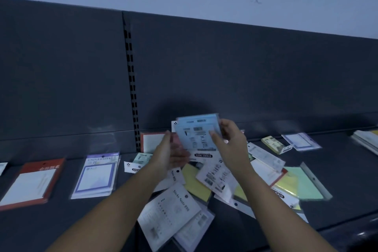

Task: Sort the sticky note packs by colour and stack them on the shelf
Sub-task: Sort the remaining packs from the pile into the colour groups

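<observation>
My right hand [229, 145] pinches a pale blue sticky note pack [196, 135] by its right edge and holds it up over the shelf, printed back towards me. My left hand [171, 153] is just left of the pack with straight fingers, palm turned towards it; whether it touches the pack I cannot tell. Below both hands lies a loose pile of packs [204, 188], white, yellow and green. On the dark shelf [347, 170] at the left lie a red-bordered pack [30, 182] and a purple-bordered pack [98, 176] side by side.
A red-edged pack [151, 141] leans at the back behind my left hand. A yellow pack [275, 144] and a lilac pack [300, 141] lie at the back right. Flat packs [366, 139] sit at the far right. The dark back panel [225, 67] rises behind.
</observation>
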Tool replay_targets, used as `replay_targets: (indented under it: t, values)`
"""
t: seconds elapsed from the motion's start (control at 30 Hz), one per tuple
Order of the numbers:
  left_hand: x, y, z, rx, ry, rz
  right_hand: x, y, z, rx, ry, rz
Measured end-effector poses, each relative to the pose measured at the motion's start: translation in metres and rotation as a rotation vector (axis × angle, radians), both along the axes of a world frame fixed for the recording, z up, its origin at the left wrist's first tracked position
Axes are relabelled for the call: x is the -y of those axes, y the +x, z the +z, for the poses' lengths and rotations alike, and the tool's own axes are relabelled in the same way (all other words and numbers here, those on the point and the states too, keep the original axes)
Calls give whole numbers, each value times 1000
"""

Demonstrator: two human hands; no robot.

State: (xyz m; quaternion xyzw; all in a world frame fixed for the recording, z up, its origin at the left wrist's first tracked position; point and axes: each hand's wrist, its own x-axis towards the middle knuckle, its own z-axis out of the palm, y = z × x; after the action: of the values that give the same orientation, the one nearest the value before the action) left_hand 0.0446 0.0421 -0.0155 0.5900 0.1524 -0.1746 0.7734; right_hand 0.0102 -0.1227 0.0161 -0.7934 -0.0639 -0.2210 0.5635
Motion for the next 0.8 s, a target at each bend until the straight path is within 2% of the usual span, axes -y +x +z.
replay_targets:
  t: [0.07,0.13,0.2,0.33,0.4,0.5,0.57,0.63,0.7,0.8]
  values:
    - [-9,2,7,-108,-285,-72,2,-7,2,49,-116,61]
    - [-16,3,13,-133,-438,-65,3,-12,-1,72,-223,125]
    - [-17,1,18,-107,-416,-27,3,-17,-7,85,-310,169]
    - [-15,-4,13,65,-200,-2,6,-21,-20,92,-364,118]
    - [-15,-11,12,169,-119,30,4,-23,-25,24,-236,53]
    - [-16,-21,7,291,-93,84,-2,-25,-26,-217,236,-30]
    - [-17,-28,2,362,-126,109,-6,-23,-25,-368,450,-51]
    - [-18,-36,-2,391,-172,152,-9,-20,-27,-496,549,-34]
    - [-20,-45,-6,403,-196,207,-17,-20,-29,-604,595,79]
    - [-31,-60,-8,430,-161,281,-34,-19,-32,-648,555,239]
